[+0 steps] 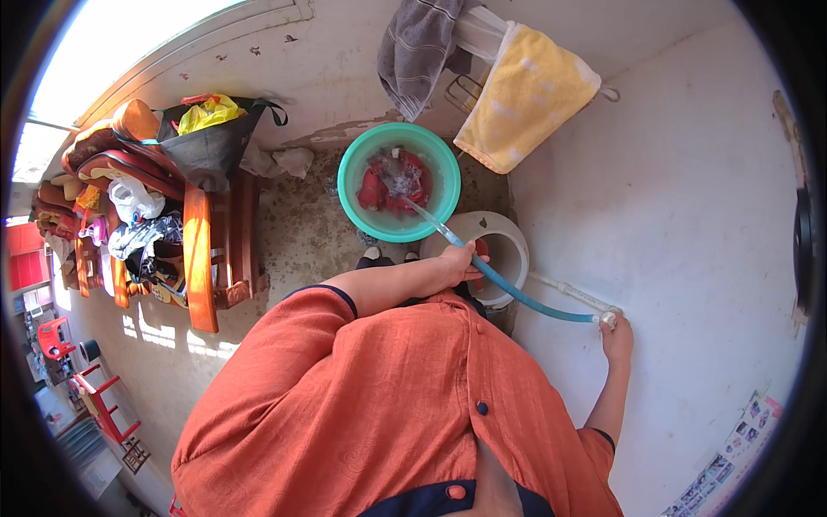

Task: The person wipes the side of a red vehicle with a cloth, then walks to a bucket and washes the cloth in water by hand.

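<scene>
My left hand (458,264) is closed round a blue-green hose (538,303), close to its clear outlet end. Water runs from that end into a turquoise basin (348,191), where red cloth (374,189) lies in the water. The hose's other end is fitted to a pale tap (609,318) on the right wall. My right hand (618,339) grips the tap, its fingers wrapped about it. Below the basin, a large whitish round tub (514,248) stands partly hidden behind my left hand and the hose; something red shows inside.
A wooden bench (200,258) on the left is piled with bags, among them a dark bag (207,148) holding yellow plastic. A yellow towel (530,95) and a grey towel (417,53) hang beyond the basin. One pale pipe (568,291) runs along the right wall.
</scene>
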Tool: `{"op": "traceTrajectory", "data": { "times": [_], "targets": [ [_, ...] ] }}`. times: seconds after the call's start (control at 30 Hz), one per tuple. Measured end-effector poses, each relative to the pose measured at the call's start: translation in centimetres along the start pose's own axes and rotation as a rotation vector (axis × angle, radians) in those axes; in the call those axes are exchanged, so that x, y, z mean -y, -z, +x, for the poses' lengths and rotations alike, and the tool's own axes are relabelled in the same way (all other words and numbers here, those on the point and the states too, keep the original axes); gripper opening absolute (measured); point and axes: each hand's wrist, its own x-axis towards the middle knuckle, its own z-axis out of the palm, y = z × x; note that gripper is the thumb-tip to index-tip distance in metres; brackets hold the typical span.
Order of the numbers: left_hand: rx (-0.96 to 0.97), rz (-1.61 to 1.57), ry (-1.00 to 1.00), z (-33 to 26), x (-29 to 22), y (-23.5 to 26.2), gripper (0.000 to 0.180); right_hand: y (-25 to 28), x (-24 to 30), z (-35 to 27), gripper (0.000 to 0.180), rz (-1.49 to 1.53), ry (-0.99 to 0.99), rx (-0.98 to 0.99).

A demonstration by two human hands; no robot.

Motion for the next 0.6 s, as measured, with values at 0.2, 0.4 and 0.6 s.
{"op": "traceTrajectory", "data": {
  "times": [0.2,0.4,0.6],
  "targets": [
    [-0.013,0.005,-0.01,0.1,0.2,0.1,0.03,1.6,2.9,0.2,0.051,-0.134,-0.254,0.154],
    [-0.024,0.004,-0.024,0.0,0.3,0.2,0.029,2.0,3.1,-1.4,0.063,-0.014,-0.097,0.052],
    [-0.032,0.003,-0.029,-0.4,0.3,0.0,0.029,1.5,1.9,-1.5,0.067,0.102,0.031,0.063]
  ]
}}
